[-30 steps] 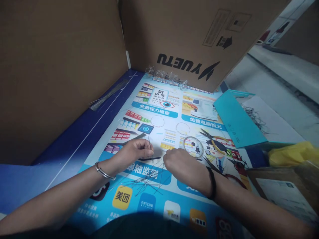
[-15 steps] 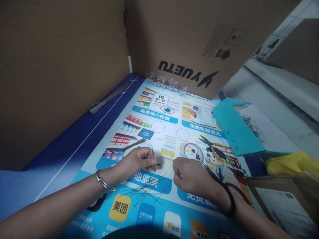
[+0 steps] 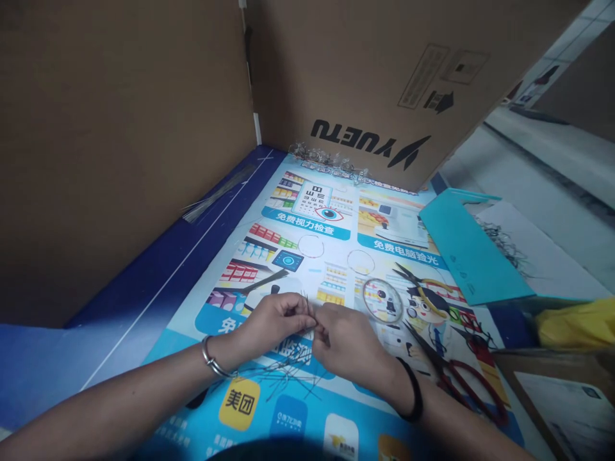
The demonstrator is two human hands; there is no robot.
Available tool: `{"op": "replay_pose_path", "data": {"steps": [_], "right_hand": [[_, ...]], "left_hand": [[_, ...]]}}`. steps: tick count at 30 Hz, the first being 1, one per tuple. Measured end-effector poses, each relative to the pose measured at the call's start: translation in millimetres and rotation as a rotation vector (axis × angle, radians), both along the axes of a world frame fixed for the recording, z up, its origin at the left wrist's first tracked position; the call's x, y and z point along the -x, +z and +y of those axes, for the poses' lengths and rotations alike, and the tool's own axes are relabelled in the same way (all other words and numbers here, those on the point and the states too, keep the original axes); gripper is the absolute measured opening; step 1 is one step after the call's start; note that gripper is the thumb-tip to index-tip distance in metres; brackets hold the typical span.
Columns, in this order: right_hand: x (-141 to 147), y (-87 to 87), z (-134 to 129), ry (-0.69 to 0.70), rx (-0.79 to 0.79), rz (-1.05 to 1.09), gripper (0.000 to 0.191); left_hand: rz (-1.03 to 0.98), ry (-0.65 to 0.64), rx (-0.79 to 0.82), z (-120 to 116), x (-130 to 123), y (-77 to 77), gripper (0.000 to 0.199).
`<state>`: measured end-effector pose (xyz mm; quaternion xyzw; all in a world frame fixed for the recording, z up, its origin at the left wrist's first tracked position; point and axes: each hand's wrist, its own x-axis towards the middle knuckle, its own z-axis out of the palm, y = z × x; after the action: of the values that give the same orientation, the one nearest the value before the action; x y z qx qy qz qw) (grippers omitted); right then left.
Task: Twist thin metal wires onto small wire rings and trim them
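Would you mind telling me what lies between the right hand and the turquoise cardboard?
In the head view, a round clear ring and a yellow-handled tool lie on the printed sheet between the right hand and the turquoise cardboard.

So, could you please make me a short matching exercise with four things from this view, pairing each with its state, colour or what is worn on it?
Things
1. Left hand
2. Right hand
3. Scissors closest to the right hand
4. Pile of thin dark wires

Descriptions
A. Has red handles
B. Has a black band at its wrist
C. Lies in a loose tangle on the printed sheet
D. Has a silver bangle at its wrist

Right pairs: 1-D, 2-B, 3-A, 4-C
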<state>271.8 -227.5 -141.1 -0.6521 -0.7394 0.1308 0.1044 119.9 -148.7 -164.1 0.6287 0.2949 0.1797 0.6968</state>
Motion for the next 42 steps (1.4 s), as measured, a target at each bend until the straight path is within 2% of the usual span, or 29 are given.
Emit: {"op": "replay_pose_path", "data": {"steps": [6,11,14,17,21,24,32,38,42], "right_hand": [[-3,-0.8,-2,-0.024,-0.027,0.081,0.01],[-14,8.8,-5,-0.007,0.111,0.148,0.015],[-10,9.6,-11,0.003,0.171,0.083,0.021],[0,7.0,-19,-0.02,0.168,-0.055,0.024],[9,7.0,-28,0.005,0.191,-0.167,0.013],[8,8.4,-32,0.043,0.196,-0.211,0.01],[-1,15.7,-34,0.016,0.256,-0.407,0.018],[-12,9.7,-33,0.023,0.231,-0.366,0.011],[-22,10.0,-37,-0.059,0.206,-0.265,0.009]], "left_hand": [[0.047,0.002,-0.084,1,2,6.9,0.009],[0.064,0.007,-0.077,1,1,9.4,0.013],[0.069,0.009,-0.067,1,0,8.5,0.013],[0.047,0.023,-0.021,0,0,7.2,0.013],[-0.003,0.061,0.052,0,2,6.1,0.013],[-0.011,0.091,0.048,1,3,6.2,0.013],[-0.055,0.103,0.008,3,3,5.7,0.012],[-0.076,0.095,0.005,3,4,1.5,0.012],[-0.062,0.098,-0.016,5,5,2.9,0.013]]}}
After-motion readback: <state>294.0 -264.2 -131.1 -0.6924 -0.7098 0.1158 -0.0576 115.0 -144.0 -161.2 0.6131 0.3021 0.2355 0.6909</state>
